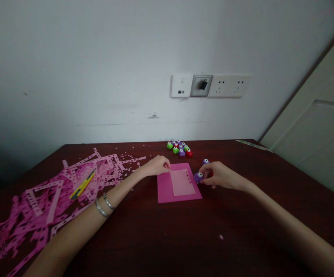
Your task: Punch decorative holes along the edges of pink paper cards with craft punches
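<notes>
My left hand (157, 166) pinches the upper left corner of a light pink sheet of paper (181, 184). That sheet lies on a larger, darker pink stack of paper (163, 194), and a row of small punched holes runs down its right side. In my right hand (220, 176) is a purple craft punch (198, 177), held between thumb and fingers at the sheet's right edge. Just behind the fingers stands another purple punch (205, 161). Something red (211, 174) shows partly behind my right hand, mostly hidden.
Pink paper strips and scraps (48, 204) cover the table's left side, a yellow utility knife (82, 184) on top. Several green, red and purple punches (181, 149) cluster at the back by the wall. Sockets (229, 85) are on the wall; a white door (316, 123) is right.
</notes>
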The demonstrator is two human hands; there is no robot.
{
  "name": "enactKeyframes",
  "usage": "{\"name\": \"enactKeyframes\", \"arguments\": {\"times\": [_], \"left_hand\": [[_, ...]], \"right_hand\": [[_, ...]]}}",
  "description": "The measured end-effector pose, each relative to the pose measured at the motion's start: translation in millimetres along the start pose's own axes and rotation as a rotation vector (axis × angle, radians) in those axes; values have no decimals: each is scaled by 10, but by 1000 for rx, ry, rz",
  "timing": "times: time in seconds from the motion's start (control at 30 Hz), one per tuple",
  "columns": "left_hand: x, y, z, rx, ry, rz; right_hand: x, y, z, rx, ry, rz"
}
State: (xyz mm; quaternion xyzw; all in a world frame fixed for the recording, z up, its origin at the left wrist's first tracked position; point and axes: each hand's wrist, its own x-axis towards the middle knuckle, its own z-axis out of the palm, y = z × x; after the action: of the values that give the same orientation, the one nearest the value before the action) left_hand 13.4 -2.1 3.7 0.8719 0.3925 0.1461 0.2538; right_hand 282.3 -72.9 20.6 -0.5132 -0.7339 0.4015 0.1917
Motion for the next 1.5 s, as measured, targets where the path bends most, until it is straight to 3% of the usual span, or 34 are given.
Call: {"name": "enactKeyframes", "arguments": {"times": [0.43,0.8,1.03,1.3,1.5], "left_hand": [[15,-10,115,14,3,-13],[61,-7,190,-102,16,-188],[82,-37,213,-115,31,-197],[41,-37,44,-470,-64,-313],[-10,-41,-72,-486,-107,-337]], "right_hand": [[8,28,12,5,-23,11],[-11,-27,51,-11,-51,23],[-2,-23,31,-63,-129,68],[5,-22,36,-61,-146,66],[8,-31,63,-55,-151,51]]}}
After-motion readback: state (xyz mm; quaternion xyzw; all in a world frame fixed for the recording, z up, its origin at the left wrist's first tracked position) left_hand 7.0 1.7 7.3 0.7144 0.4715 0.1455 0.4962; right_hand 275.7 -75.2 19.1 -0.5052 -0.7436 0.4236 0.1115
